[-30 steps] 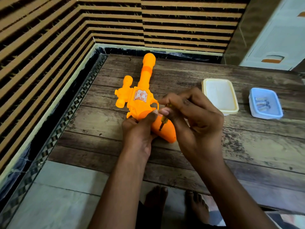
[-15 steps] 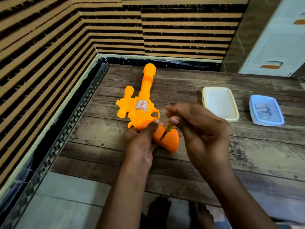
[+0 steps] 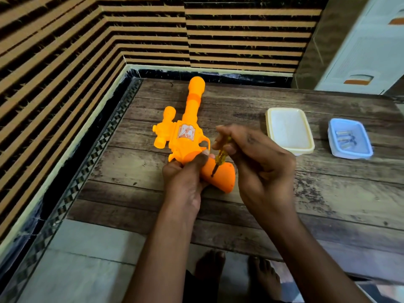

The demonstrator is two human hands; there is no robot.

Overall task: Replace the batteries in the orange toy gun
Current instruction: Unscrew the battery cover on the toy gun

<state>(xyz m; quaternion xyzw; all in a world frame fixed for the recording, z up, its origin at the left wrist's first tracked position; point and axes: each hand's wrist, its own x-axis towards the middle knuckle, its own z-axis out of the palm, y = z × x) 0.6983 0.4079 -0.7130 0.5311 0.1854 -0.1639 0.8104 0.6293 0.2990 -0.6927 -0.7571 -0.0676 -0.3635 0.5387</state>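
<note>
Orange toy gun (image 3: pixel 185 136) lies flat on the wooden table (image 3: pixel 328 193), its barrel pointing away toward the striped wall.

The left hand (image 3: pixel 185 178) grips the gun where body meets handle, thumb pressed on top. The right hand (image 3: pixel 255 165) pinches a small yellow-handled screwdriver (image 3: pixel 219 155) in curled fingers, its tip set against the gun's handle. Well to the right on the table sit a cream box (image 3: pixel 289 131) and, beyond it, a blue tray (image 3: pixel 349 138) holding a few batteries (image 3: pixel 345 137). Bare feet show below the table edge.
</note>
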